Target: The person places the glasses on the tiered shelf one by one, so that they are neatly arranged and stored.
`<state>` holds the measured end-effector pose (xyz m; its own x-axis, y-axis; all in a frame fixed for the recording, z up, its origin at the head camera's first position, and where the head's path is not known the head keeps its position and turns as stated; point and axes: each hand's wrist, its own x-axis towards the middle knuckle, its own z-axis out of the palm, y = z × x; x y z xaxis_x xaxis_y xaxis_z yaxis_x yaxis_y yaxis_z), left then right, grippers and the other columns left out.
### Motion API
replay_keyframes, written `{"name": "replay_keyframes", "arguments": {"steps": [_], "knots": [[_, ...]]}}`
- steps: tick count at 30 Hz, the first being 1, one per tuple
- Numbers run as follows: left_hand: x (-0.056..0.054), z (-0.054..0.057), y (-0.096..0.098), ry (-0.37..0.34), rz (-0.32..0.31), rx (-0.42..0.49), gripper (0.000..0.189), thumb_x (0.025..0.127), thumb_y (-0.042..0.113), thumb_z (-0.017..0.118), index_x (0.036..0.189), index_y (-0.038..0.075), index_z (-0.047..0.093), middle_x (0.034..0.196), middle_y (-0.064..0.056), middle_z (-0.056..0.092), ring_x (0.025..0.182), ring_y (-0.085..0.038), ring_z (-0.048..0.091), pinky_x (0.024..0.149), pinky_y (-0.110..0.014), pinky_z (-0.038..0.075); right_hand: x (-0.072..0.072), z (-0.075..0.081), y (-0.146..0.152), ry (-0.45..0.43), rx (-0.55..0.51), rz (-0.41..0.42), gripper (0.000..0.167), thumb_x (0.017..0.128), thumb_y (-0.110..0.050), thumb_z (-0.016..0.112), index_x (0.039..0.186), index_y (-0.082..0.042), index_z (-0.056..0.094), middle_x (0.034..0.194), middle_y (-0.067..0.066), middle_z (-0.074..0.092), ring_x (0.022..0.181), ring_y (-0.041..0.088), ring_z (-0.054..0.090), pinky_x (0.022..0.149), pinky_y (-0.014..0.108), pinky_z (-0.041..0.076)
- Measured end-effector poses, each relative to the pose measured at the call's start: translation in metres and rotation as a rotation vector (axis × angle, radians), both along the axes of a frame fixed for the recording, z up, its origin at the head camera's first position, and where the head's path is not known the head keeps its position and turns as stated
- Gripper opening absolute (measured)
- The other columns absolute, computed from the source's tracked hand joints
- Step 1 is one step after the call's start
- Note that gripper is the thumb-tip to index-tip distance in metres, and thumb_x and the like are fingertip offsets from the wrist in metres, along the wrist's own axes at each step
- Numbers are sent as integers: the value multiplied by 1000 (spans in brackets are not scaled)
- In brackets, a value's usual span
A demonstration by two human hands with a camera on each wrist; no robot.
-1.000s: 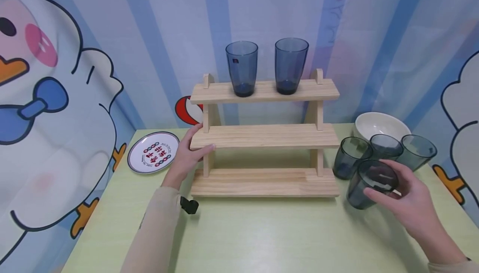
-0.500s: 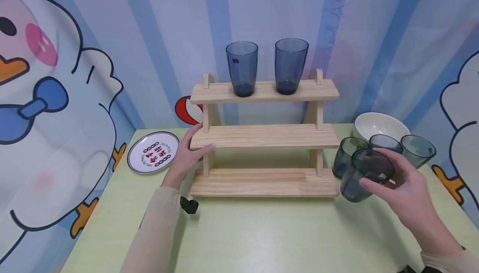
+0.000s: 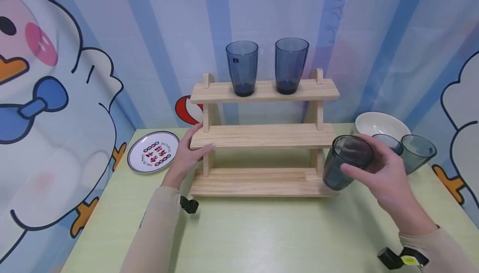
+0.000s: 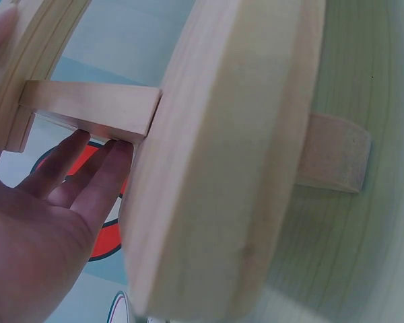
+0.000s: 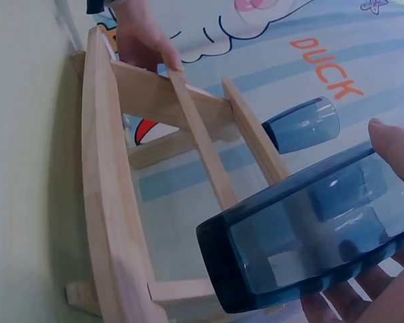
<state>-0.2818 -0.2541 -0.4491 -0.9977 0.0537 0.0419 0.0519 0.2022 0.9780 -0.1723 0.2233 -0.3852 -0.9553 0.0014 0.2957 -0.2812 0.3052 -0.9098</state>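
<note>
My right hand [image 3: 387, 181] holds a dark blue-grey drinking glass [image 3: 342, 163], tilted, beside the right end of the three-tier wooden shelf [image 3: 263, 136]. In the right wrist view the glass [image 5: 303, 232] lies between thumb and fingers, its base toward the shelf. My left hand [image 3: 187, 154] grips the shelf's left end at the middle board, thumb in front. In the left wrist view the fingers [image 4: 97, 178] touch the side post. On the top board stand two upright blue glasses, the left one [image 3: 242, 67] bearing a small label, the right one [image 3: 291, 66] plain.
To the right, more glasses stand on the table, among them a greenish-grey glass [image 3: 417, 152] and a glass [image 3: 389, 142] partly behind my right hand. A white bowl [image 3: 381, 123] sits behind them. A white plate [image 3: 153, 152] with red writing lies left of the shelf.
My right hand has carried the glass left and upward in the head view, toward the shelf's right end. My left hand and the two glasses on top have stayed in place.
</note>
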Motion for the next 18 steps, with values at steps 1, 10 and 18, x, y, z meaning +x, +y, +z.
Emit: {"name": "replay_keyframes", "arguments": {"steps": [1,10,18], "knots": [[0,0,0,0,3,-1,81,94,30,81,162,40,37,162,-10,39,133,-37,51,103,-57,52,-1,1,-3,-1,11,-5,73,90,1,81,154,-14,51,129,-7,60,109,6,63,82,13,55],[2,1,0,-5,5,-11,81,94,31,81,162,40,37,161,-11,39,133,-37,51,103,-57,52,-18,8,-24,46,-50,58,70,90,1,81,153,-11,52,128,-4,66,112,8,67,85,15,56],[2,2,1,-14,5,-9,81,95,30,80,162,40,36,163,-10,38,134,-37,50,105,-58,51,-31,18,-43,8,-21,70,70,92,-11,82,154,-18,51,133,1,64,115,12,65,87,16,56]]}}
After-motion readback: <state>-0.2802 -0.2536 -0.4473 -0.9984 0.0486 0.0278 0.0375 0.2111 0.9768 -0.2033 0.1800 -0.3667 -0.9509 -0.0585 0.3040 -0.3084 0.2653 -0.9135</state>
